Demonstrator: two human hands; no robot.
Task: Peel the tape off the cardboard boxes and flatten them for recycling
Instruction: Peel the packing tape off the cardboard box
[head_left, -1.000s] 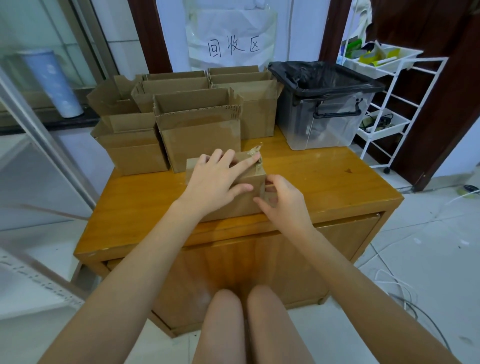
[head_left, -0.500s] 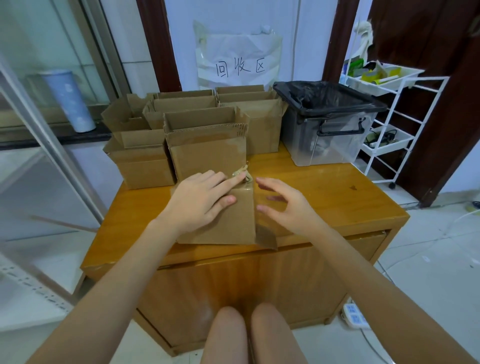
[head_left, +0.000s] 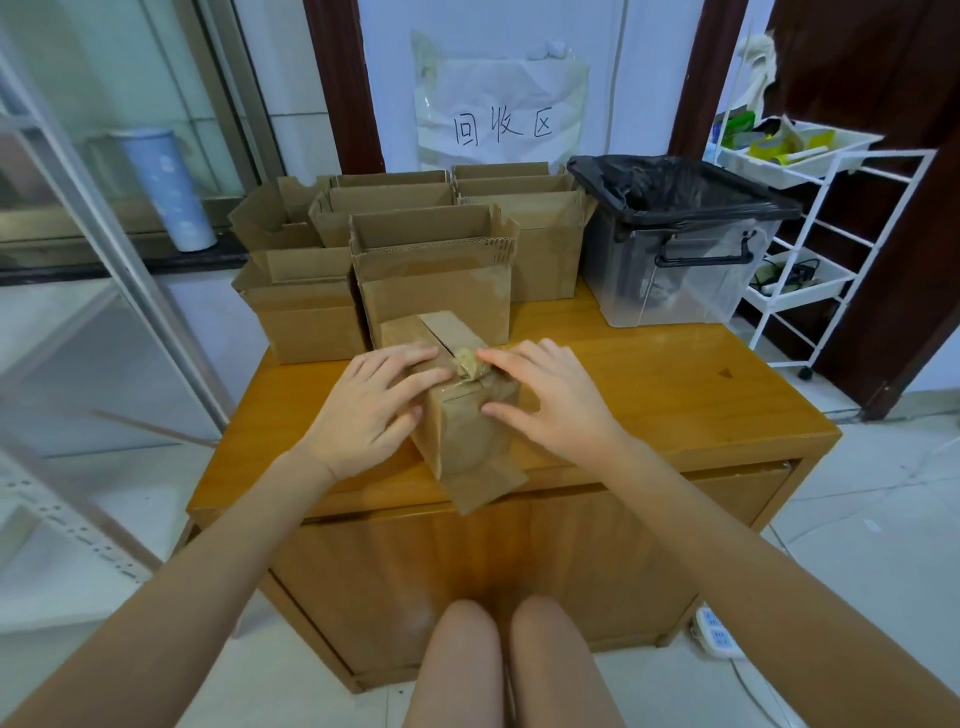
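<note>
A small box (head_left: 457, 410) sits at frame centre on the surface (head_left: 649, 395), the left hand (head_left: 371, 408) and right hand (head_left: 553, 402) flanking it. Open boxes (head_left: 415, 249) stand behind; a lined bin (head_left: 680, 249) upper right, a rack (head_left: 810, 234) beyond.

1. The box (head_left: 457, 415) is matt brown cardboard, with a shiny clear film of tape across its near face.
2. A crumpled wad of tape (head_left: 470, 364) on top looks glossy and yellowish.
3. The boxes behind (head_left: 431, 270) are the same dull cardboard; one cut edge shows corrugation.
4. The tabletop (head_left: 649, 395) is varnished orange wood, smooth, with a soft sheen.
5. The bin (head_left: 675, 270) is clear, slightly cloudy plastic, lined with a thin glossy black bag (head_left: 675, 187).
6. The cart (head_left: 810, 218) is white painted wire.
7. The sign (head_left: 498, 124) is wrinkled white paper under creased clear film.
8. The floor (head_left: 857, 519) is pale, smooth tile.
</note>
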